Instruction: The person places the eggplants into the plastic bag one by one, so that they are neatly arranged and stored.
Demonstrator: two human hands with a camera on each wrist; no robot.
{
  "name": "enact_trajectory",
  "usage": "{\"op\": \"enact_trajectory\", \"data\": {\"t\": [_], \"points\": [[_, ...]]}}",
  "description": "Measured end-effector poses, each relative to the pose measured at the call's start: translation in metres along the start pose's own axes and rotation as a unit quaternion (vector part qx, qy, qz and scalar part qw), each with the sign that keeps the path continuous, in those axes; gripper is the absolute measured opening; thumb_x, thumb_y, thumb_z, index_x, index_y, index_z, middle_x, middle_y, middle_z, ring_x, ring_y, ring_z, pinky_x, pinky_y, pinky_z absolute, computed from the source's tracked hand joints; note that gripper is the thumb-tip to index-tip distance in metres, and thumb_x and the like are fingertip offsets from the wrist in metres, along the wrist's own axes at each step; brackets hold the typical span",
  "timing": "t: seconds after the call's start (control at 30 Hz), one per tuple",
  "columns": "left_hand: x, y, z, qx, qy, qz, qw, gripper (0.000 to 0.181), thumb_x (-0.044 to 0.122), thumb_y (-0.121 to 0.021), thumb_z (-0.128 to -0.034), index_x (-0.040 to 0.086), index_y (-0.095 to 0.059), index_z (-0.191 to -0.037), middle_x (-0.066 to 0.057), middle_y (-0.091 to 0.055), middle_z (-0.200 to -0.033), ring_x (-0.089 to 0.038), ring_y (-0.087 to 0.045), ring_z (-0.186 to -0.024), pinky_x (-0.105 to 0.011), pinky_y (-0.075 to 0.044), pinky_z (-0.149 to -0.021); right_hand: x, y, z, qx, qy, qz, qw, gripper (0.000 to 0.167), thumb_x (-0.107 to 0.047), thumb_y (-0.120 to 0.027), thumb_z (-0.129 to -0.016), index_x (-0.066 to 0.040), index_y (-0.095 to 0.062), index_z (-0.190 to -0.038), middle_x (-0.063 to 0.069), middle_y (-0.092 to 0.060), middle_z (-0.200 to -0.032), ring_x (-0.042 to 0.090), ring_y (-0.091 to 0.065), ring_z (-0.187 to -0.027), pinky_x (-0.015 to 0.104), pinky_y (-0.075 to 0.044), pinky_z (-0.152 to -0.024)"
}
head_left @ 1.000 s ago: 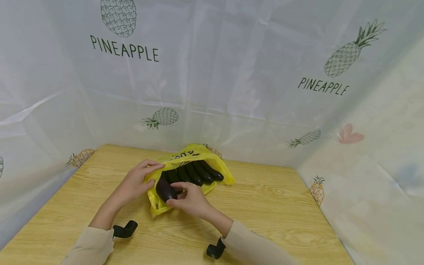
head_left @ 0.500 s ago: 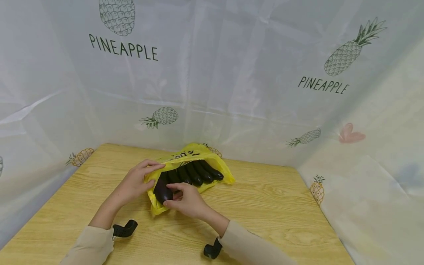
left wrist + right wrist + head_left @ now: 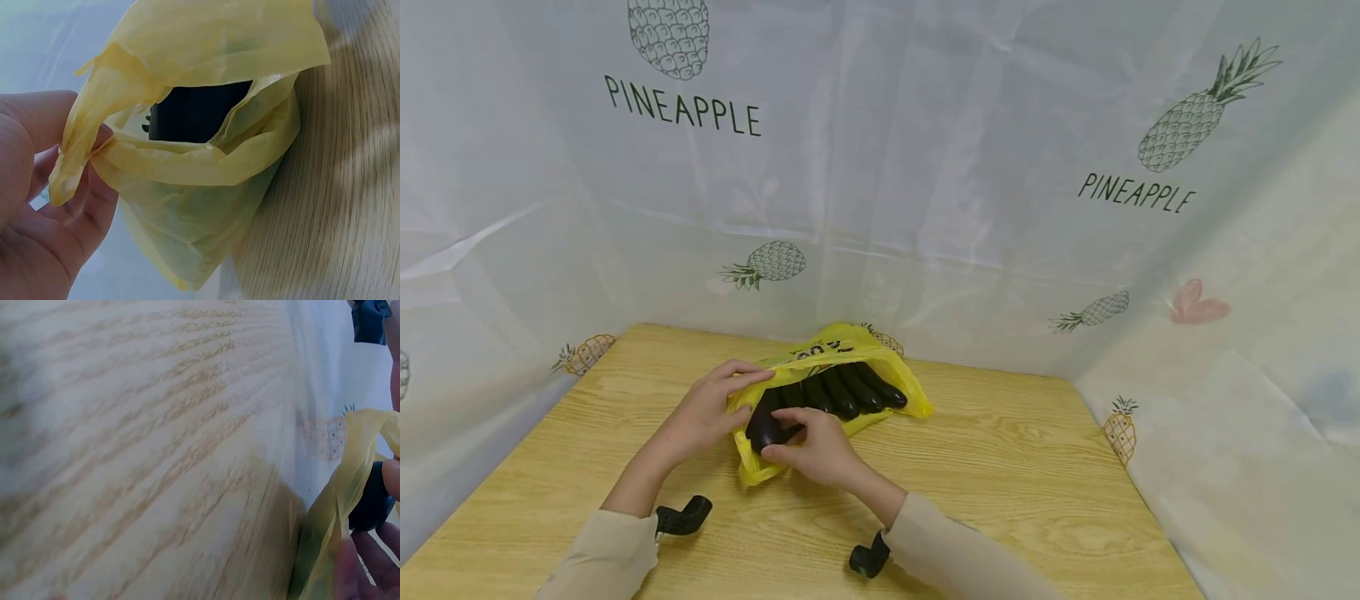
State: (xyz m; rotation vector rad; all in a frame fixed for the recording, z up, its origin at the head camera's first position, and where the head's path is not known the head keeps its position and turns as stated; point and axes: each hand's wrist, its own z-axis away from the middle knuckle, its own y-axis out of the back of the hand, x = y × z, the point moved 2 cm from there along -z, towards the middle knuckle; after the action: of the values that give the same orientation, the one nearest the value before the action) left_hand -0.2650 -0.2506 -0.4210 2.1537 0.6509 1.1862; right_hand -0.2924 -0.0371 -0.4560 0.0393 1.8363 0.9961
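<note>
A yellow plastic bag (image 3: 895, 367) lies on its side on the table, its mouth facing the person. Inside, several dark, glossy eggplants (image 3: 853, 396) lie side by side. The left hand (image 3: 700, 417) pinches the left part of the bag's rim; the left wrist view shows the yellow film (image 3: 75, 150) bunched between thumb and fingers. With thumb and fingers, the right hand (image 3: 823, 450) grips the near end of the leftmost eggplant (image 3: 763, 429), just within the mouth. In the right wrist view that eggplant (image 3: 372, 503) is partly covered by the bag and fingers.
The wood-grain table (image 3: 1000, 483) extends to both sides of the bag. Behind it hangs a pale curtain (image 3: 925, 208) printed with pineapples. Black wrist-worn pieces (image 3: 683, 517) jut out by both sleeves.
The right hand has moved left and slightly away from the person, shifting the leftmost eggplant left and farther into the bag. The left hand keeps its place on the rim.
</note>
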Motion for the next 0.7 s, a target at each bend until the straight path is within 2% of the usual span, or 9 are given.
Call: {"op": "enact_trajectory", "data": {"t": [0.13, 0.37, 0.57, 0.7], "points": [[-0.0004, 0.0008, 0.0007, 0.001, 0.001, -0.003, 1.0000, 0.058, -0.009, -0.072, -0.0930, 0.009, -0.065, -0.147, -0.009, -0.059, -0.142, -0.026, -0.057, -0.111, -0.030, -0.045, -0.074, -0.0014, -0.0030, -0.0013, 0.017, 0.002, 0.013, 0.9998, 0.052, -0.033, -0.086, -0.092, -0.015, -0.071, -0.139, -0.002, -0.076, -0.119, 0.005, -0.069, -0.089, 0.018, -0.055, -0.074], [-0.0024, 0.0007, -0.0002, -0.001, 0.002, -0.003, 1.0000, 0.057, -0.009, -0.073, -0.0929, 0.009, -0.065, -0.147, -0.010, -0.059, -0.143, -0.029, -0.059, -0.118, -0.031, -0.046, -0.077, -0.0058, -0.0045, 0.0007, 0.041, 0.024, 0.055, 0.9974, 0.050, -0.033, -0.086, -0.092, -0.012, -0.073, -0.136, -0.002, -0.078, -0.119, 0.009, -0.072, -0.102, 0.022, -0.056, -0.085], [-0.0029, 0.0016, 0.0001, -0.006, 0.005, 0.000, 1.0000, 0.057, -0.009, -0.073, -0.0923, 0.008, -0.065, -0.147, -0.012, -0.058, -0.144, -0.033, -0.059, -0.125, -0.031, -0.047, -0.078, -0.0065, -0.0053, -0.0009, 0.039, 0.030, 0.041, 0.9980, 0.050, -0.030, -0.086, -0.092, -0.009, -0.073, -0.136, 0.003, -0.077, -0.116, 0.003, -0.069, -0.080, 0.015, -0.054, -0.068], [-0.0019, 0.0026, 0.0003, -0.002, 0.006, -0.006, 1.0000, 0.057, -0.009, -0.073, -0.0918, 0.008, -0.066, -0.146, -0.012, -0.059, -0.143, -0.033, -0.059, -0.124, -0.032, -0.047, -0.078, -0.0058, -0.0069, -0.0028, 0.039, 0.022, 0.038, 0.9983, 0.050, -0.030, -0.086, -0.092, -0.011, -0.073, -0.136, 0.003, -0.077, -0.116, 0.000, -0.067, -0.077, 0.014, -0.053, -0.068]]}}
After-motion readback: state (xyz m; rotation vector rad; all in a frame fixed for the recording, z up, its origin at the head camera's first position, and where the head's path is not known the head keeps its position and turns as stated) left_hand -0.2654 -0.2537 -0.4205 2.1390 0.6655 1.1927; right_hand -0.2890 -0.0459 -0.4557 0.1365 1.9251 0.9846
